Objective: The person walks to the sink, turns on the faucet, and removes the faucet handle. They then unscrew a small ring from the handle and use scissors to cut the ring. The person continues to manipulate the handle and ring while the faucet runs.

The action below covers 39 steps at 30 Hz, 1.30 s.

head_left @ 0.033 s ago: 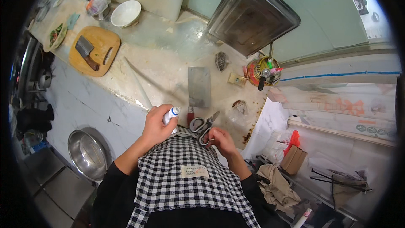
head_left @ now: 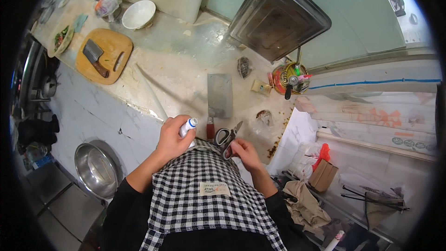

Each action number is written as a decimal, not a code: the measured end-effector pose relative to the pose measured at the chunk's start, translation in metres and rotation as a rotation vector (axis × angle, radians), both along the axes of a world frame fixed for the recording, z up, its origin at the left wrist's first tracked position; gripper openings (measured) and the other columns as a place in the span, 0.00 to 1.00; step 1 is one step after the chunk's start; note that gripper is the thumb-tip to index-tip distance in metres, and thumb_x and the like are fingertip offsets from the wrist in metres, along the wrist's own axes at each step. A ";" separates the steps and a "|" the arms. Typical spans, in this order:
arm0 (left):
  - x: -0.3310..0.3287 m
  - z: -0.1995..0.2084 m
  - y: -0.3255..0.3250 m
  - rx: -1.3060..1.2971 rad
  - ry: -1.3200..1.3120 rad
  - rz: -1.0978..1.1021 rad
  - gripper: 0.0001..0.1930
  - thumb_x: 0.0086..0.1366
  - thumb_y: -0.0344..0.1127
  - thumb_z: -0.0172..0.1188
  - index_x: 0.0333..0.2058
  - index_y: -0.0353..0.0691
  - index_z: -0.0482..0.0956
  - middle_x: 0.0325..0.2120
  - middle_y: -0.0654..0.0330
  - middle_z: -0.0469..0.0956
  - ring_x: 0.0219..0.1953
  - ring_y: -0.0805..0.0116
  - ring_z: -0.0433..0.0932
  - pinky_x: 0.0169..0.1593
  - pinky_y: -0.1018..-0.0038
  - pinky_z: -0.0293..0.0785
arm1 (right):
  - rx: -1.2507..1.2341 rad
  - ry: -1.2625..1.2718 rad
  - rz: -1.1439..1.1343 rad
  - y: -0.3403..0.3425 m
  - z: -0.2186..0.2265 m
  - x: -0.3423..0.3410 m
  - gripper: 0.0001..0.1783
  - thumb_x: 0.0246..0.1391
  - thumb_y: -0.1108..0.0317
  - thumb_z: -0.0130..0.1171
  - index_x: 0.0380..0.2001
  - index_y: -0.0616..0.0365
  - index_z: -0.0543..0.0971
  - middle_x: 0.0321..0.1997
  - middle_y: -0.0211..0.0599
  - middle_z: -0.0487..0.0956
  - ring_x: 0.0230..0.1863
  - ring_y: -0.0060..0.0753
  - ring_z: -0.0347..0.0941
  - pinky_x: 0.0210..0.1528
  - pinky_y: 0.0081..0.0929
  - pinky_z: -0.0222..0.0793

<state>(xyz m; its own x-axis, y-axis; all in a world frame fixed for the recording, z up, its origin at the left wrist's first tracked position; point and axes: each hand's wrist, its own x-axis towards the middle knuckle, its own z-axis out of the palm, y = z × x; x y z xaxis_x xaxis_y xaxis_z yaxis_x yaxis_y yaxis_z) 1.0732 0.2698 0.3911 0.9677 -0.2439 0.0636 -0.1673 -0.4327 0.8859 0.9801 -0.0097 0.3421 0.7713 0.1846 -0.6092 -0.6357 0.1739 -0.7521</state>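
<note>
My left hand (head_left: 173, 137) is closed round a white tube (head_left: 188, 127) with a blue ring near its end. A long, thin white rod (head_left: 152, 94) runs from the same fist out over the counter; whether the two are one piece I cannot tell. With my right hand (head_left: 245, 153) I grip a pair of scissors (head_left: 224, 138) by one of its dark loops, the short blades pointing away from me. Just beyond the scissors, a wide-bladed metal scraper or cleaver (head_left: 219, 95) with a red handle lies on the counter. Both hands are above my checked apron (head_left: 204, 211).
On the counter (head_left: 186, 76) are a wooden board (head_left: 121, 46) with a cleaver (head_left: 93, 51), a white bowl (head_left: 139, 15) and a tin of tools (head_left: 283, 80). A dark metal tray (head_left: 278, 21) leans at the back. A steel basin (head_left: 96, 169) stands lower left.
The scissors have turned slightly in my right hand and shifted a little to the right. My left hand keeps its place.
</note>
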 end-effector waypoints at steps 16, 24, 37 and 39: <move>0.012 0.002 0.007 -0.054 0.018 0.030 0.12 0.59 0.32 0.65 0.42 0.38 0.80 0.31 0.52 0.82 0.31 0.52 0.77 0.38 0.62 0.73 | -1.512 -0.421 0.227 0.016 -0.070 -0.007 0.32 0.46 0.57 0.73 0.52 0.58 0.74 0.43 0.47 0.78 0.41 0.54 0.76 0.43 0.44 0.74; 0.011 -0.019 0.012 -0.019 -0.004 0.010 0.14 0.60 0.33 0.66 0.44 0.36 0.80 0.33 0.50 0.81 0.35 0.55 0.78 0.40 0.65 0.74 | -0.973 -0.040 -0.138 -0.017 -0.097 -0.018 0.37 0.45 0.65 0.67 0.60 0.61 0.70 0.34 0.45 0.81 0.38 0.47 0.80 0.42 0.39 0.75; 0.028 -0.003 0.006 -0.099 0.056 -0.012 0.13 0.59 0.36 0.67 0.40 0.38 0.80 0.28 0.50 0.81 0.31 0.49 0.80 0.36 0.61 0.75 | -0.625 -0.260 -0.059 -0.012 -0.074 0.010 0.39 0.56 0.50 0.70 0.60 0.64 0.68 0.42 0.39 0.78 0.41 0.30 0.76 0.44 0.31 0.73; 0.031 0.002 0.008 -0.108 0.039 -0.044 0.14 0.59 0.35 0.67 0.41 0.36 0.80 0.28 0.53 0.80 0.29 0.61 0.79 0.34 0.68 0.74 | -0.784 -0.307 0.183 -0.019 -0.032 0.022 0.40 0.56 0.51 0.71 0.63 0.63 0.66 0.44 0.37 0.75 0.43 0.29 0.73 0.46 0.29 0.72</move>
<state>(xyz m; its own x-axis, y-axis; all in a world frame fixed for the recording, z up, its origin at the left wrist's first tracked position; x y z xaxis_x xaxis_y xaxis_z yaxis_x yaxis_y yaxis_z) 1.1047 0.2774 0.3935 0.9586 -0.2796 0.0544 -0.1485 -0.3276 0.9331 1.0025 -0.0282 0.3102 0.9220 -0.0648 -0.3816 -0.3515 -0.5533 -0.7552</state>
